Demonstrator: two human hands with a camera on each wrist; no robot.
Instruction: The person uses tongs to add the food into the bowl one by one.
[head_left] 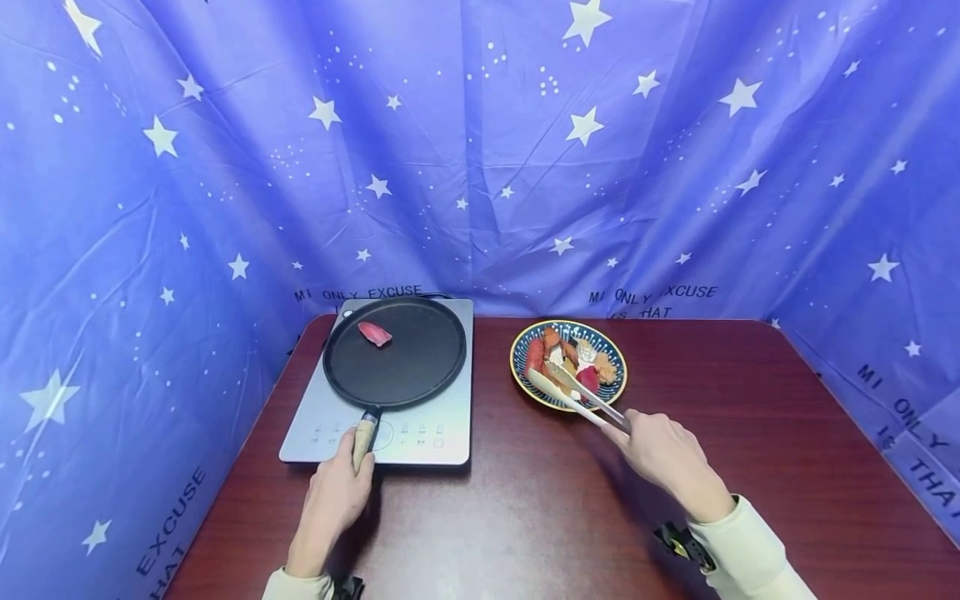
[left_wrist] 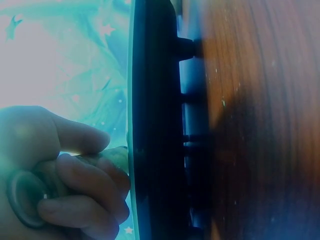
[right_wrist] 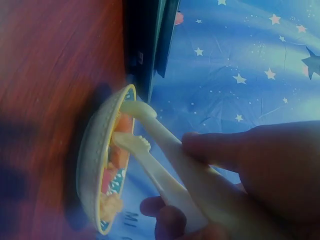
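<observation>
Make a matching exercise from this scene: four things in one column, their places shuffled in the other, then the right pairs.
Things
1. Flat black frying pan
2. Tongs
3. Yellow-rimmed dish
4. Pink food slice

Places
A. On the wooden table, to the right of the induction cooktop
B. Lying alone towards the far left part of the pan
C. On the cooktop, its handle in the left hand
D. In the right hand, tips at the dish

Right pairs: 1-C, 2-D, 3-A, 4-B
</observation>
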